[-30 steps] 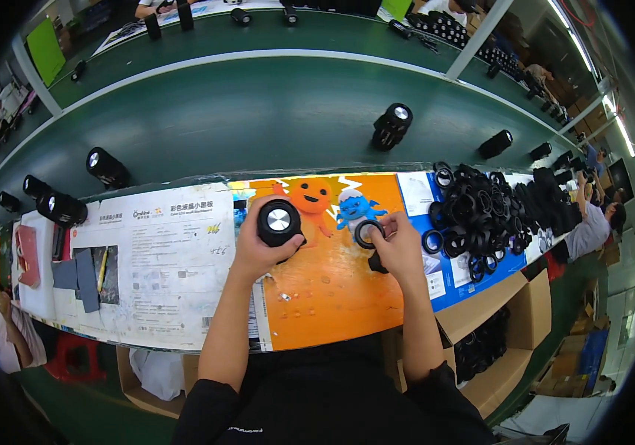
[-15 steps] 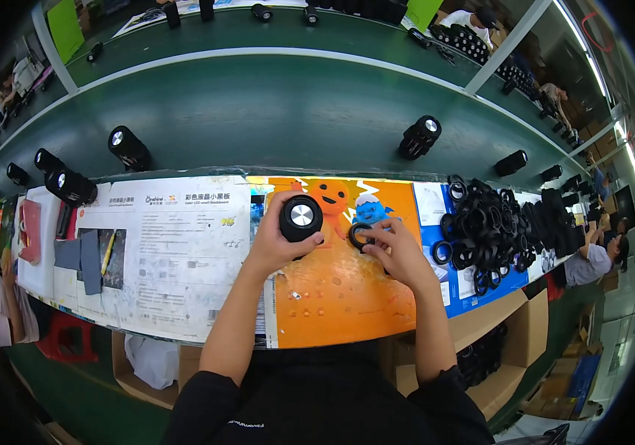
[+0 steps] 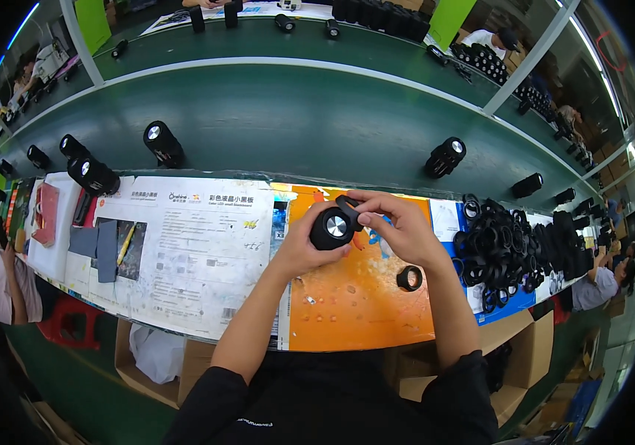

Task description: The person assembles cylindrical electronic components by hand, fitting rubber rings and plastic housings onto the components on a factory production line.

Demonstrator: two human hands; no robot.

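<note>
My left hand [image 3: 299, 251] is closed around a black cylindrical speaker [image 3: 325, 236] with a shiny silver disc on the end facing up. Against the speaker's upper right edge, my right hand [image 3: 405, 226] pinches a black ring [image 3: 349, 207] between thumb and fingers. My fingers partly cover that ring, so how far it sits on the speaker cannot be seen. A second black ring [image 3: 409, 278] lies on the orange printed sheet [image 3: 362, 319], below my right hand.
A heap of black rings [image 3: 499, 245] covers the blue sheet at right. Several similar speakers stand or lie along the green surface [image 3: 295, 126] beyond. A yellow pen [image 3: 126, 243] and grey pieces lie at left. Open cardboard boxes [image 3: 528, 356] sit below the bench; co-workers sit at both sides.
My right hand has brought the ring leftward and up from beside the speaker to its upper right edge. The second ring now shows fully on the orange sheet. The whole view has shifted slightly.
</note>
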